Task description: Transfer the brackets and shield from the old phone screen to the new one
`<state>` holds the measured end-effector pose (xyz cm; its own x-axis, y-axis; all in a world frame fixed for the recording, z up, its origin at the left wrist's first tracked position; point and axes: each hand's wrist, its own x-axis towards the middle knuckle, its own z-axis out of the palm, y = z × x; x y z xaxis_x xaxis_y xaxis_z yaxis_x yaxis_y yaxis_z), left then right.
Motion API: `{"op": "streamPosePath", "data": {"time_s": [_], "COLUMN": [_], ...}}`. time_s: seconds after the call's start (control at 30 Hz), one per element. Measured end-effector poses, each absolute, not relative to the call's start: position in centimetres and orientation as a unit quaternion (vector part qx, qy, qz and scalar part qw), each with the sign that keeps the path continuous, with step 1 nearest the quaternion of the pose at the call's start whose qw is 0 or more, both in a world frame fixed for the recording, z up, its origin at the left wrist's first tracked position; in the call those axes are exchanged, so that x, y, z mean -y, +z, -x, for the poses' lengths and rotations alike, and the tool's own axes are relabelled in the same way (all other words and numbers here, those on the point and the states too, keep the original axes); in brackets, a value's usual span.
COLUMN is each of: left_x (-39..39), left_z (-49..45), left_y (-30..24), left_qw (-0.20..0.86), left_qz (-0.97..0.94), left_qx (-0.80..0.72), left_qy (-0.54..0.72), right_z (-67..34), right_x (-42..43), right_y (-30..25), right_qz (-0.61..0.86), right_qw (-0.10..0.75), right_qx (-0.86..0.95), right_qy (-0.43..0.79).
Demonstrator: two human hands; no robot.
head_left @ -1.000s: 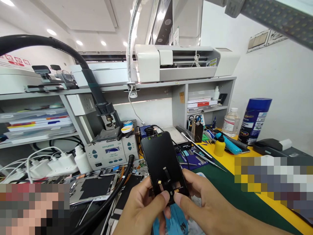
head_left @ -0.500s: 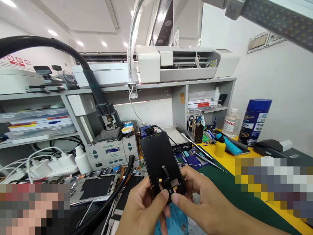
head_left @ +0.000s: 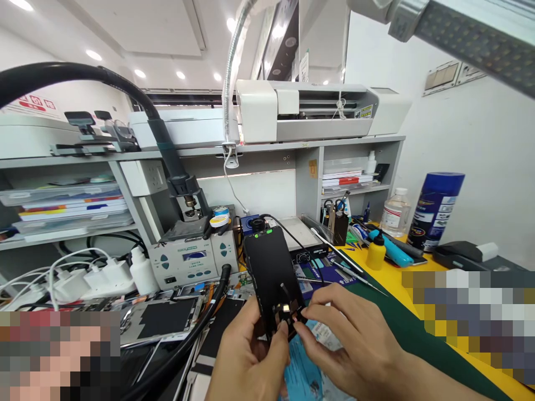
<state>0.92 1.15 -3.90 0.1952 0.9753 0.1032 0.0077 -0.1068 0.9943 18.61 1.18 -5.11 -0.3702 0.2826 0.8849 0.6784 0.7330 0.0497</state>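
A black phone screen [head_left: 271, 267] leans upright with its back side towards me, small flex cables [head_left: 285, 308] showing near its lower end. Around its lower left edge my left hand [head_left: 254, 356] is closed, the thumb pressed by the cables. My right hand [head_left: 351, 334] has thumb and forefinger close together at the lower right corner, touching the screen beside a tiny pinkish piece. What exactly lies between those fingertips is too small to make out. Two green spots show on the screen's top edge. Below the hands lies a blue wrapper [head_left: 301, 362], partly covered.
A grey soldering station [head_left: 194, 259] with a black hose stands behind on the left. Screens and loose parts [head_left: 167, 320] cover the left bench. A green mat [head_left: 397, 328], yellow bottle [head_left: 376, 253] and blue spray can [head_left: 437, 209] are on the right.
The screen has turned and tilted, showing narrower now, with green spots at its top. My right hand has shifted from holding its side to pinching at the lower right corner.
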Motion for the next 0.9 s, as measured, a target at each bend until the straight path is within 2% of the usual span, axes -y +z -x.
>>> {"op": "streamPosePath", "data": {"time_s": [0.13,0.57,0.9], "left_x": [-1.2,-1.7,-1.2], "left_z": [-1.0,-0.6,-0.9], "left_y": [-3.8,-5.0,-4.4], "left_qw": [0.526,0.551,0.543], "left_qz": [-0.607,-0.593,-0.596], "left_qx": [-0.42,-0.428,-0.426], "left_qy": [0.422,0.401,0.41], "right_z": [-18.7,-18.8,-18.5], "right_x": [-1.0,-0.9,-1.0], "right_y": [-5.2,-5.3,-5.5], "right_qz": [0.294,0.285,0.297], "right_qw": [0.453,0.405,0.433], "right_qx": [0.807,0.836,0.826], "right_qy": [-0.239,-0.237,-0.208]}}
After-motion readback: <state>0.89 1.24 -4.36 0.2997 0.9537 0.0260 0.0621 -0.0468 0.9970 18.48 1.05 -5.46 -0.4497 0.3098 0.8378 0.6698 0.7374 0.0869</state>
